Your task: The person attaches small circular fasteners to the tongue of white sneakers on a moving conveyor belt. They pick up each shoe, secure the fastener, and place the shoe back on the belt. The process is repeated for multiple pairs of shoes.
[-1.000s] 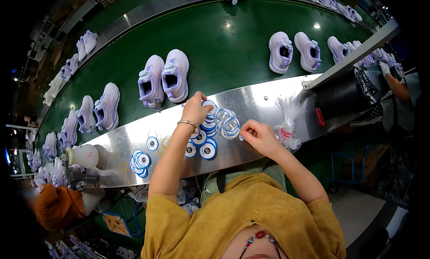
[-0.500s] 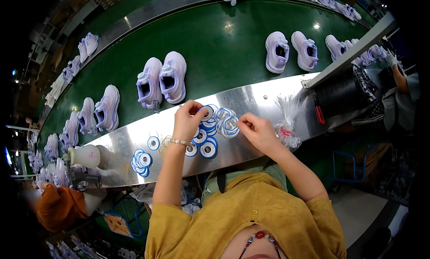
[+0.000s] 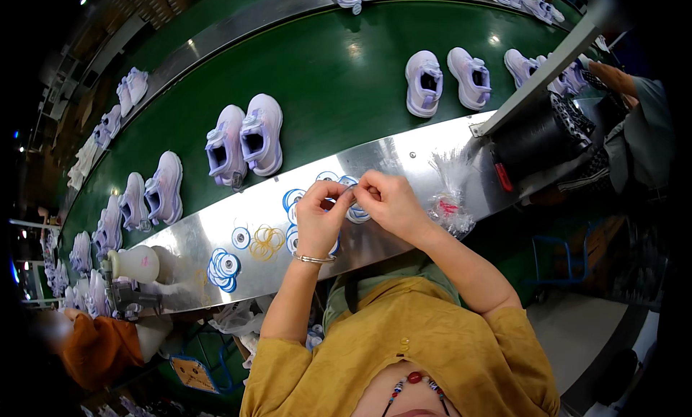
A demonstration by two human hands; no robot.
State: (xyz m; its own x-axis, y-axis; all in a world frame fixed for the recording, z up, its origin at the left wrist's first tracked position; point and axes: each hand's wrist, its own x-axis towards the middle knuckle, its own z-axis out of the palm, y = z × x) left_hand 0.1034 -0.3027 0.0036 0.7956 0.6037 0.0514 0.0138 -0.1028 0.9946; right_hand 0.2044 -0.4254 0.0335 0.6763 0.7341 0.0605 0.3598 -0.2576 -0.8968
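My left hand (image 3: pixel 319 219) and my right hand (image 3: pixel 389 206) meet fingertip to fingertip above the metal ledge. Both are pinched closed around something small and dark that I cannot make out. Under and beside them lies a spread of round white tags (image 3: pixel 292 198) with blue rims, partly covered by my hands. Farther left are a smaller heap of the same tags (image 3: pixel 229 264), a lone round tag (image 3: pixel 241 237) and a cluster of thin yellow rings (image 3: pixel 267 242). To the right of my right hand rests a bundle of clear plastic strands (image 3: pixel 448 190).
Beyond the metal ledge (image 3: pixel 375 157), pale lilac shoes stand in pairs on a green belt (image 3: pixel 339 92); one pair (image 3: pixel 245 139) is nearest. A white cone-shaped spool (image 3: pixel 137 265) stands left. A grey bar (image 3: pixel 548 67) slants at right, near a red-handled tool (image 3: pixel 503 177) and another person's arm (image 3: pixel 613 78).
My hands have come together, the left moving right and the right moving left to meet it. The yellow rings are now uncovered. The whole view has shifted slightly.
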